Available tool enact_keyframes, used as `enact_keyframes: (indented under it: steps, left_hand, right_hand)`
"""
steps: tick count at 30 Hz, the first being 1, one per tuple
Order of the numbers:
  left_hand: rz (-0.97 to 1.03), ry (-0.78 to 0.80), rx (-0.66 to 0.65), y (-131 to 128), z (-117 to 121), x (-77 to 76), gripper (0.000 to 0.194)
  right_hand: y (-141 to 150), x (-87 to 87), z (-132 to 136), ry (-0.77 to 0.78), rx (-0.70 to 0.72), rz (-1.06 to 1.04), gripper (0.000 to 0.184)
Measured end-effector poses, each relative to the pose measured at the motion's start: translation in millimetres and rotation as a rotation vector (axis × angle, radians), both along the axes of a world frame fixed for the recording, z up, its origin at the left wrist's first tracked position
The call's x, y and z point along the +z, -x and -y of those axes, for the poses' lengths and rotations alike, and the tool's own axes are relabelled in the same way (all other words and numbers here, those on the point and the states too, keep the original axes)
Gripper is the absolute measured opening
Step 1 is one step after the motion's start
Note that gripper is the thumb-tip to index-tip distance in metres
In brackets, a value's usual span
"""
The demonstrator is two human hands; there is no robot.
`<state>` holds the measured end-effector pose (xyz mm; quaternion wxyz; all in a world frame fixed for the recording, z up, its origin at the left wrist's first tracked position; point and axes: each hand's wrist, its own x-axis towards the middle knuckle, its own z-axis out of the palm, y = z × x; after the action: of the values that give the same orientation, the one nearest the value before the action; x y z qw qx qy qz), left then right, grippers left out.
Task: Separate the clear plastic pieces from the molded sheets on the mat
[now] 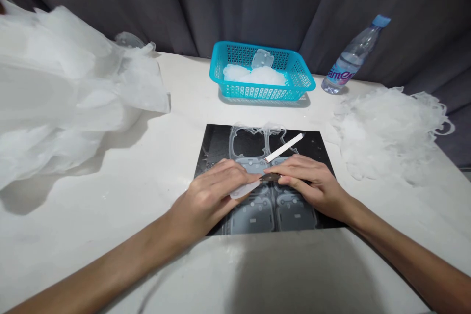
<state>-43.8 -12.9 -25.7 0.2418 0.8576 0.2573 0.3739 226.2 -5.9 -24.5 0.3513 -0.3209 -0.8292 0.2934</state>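
Note:
My left hand [217, 186] is closed on a small translucent plastic piece [245, 189], with its fingertips over a clear moulded plastic sheet [253, 216]. In my right hand [312, 179] is a small dark metal tool [270, 177], pinched between thumb and fingers. Its tip meets the left fingertips; its exact kind is hard to make out. The sheet, with several rounded panels and a partly cut-out frame at its far end, lies on a black board [213, 149]. A white stick-like tool [285, 147] with a dark tip rests slantwise on it, just beyond my hands.
Behind the board stands a blue plastic basket [261, 92] holding translucent pieces [263, 75]. A water bottle [346, 66] is to its right. Heaped clear plastic scraps [390, 132] lie at right; a large pile of translucent sheets [73, 88] covers the left. Dark curtains [257, 0] hang behind.

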Motion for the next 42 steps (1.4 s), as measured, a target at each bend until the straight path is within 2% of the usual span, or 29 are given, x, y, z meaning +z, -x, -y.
enact_keyframes:
  steps: [8, 17, 25, 32, 42]
  left_hand:
    - [-0.01, -0.019, 0.013, -0.3, -0.3, -2.5, 0.031]
    - [-0.02, -0.025, 0.031, -3.0, 2.5, 3.0, 0.03]
    - [-0.012, -0.036, 0.031, -2.4, -0.1, -2.1, 0.028]
    - [-0.014, -0.021, 0.038, -3.7, 0.9, 2.3, 0.03]
    - [-0.021, -0.031, 0.019, -2.5, -0.3, -1.2, 0.033]
  right_hand:
    - [-0.7, 1.0, -0.7, -0.003, -0.005, 0.018, 0.024]
    - [-0.3, 0.8, -0.9, -0.006, -0.003, 0.014, 0.024]
    - [-2.7, 2.6, -1.8, 0.001, -0.058, 0.015, 0.023]
    - [-4.2, 2.6, -5.4, -0.019, -0.012, 0.027, 0.027]
    - [-3.5, 0.8, -4.3, -0.024, -0.007, 0.041, 0.026]
